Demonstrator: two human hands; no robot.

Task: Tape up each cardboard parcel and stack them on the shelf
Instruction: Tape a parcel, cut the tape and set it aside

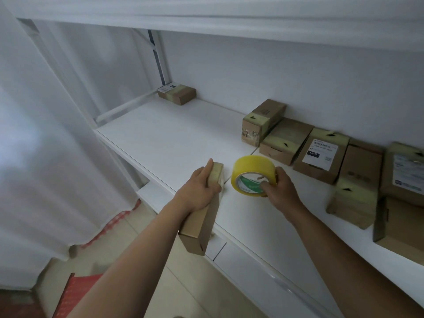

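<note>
While the left hand [202, 187] grips the parcel [202, 216] lengthwise, the right hand [277, 187] pinches the tape roll [250, 171] just beside its far end.

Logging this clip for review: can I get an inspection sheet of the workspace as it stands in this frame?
Surface: white shelf, bare at its left and middle.
Job's things: cardboard parcel stood on edge at the shelf's front, overhanging it; yellow tape roll beside it, a thin strand of tape running between them; taped parcels lined along the wall at right; one small parcel alone in the far corner.
Clutter: nothing seen.
Grippers: left hand grips the parcel's top; right hand holds the tape roll.
Cables: nothing seen.
Surroundings: white curtain at left, red mat on the floor.
</note>
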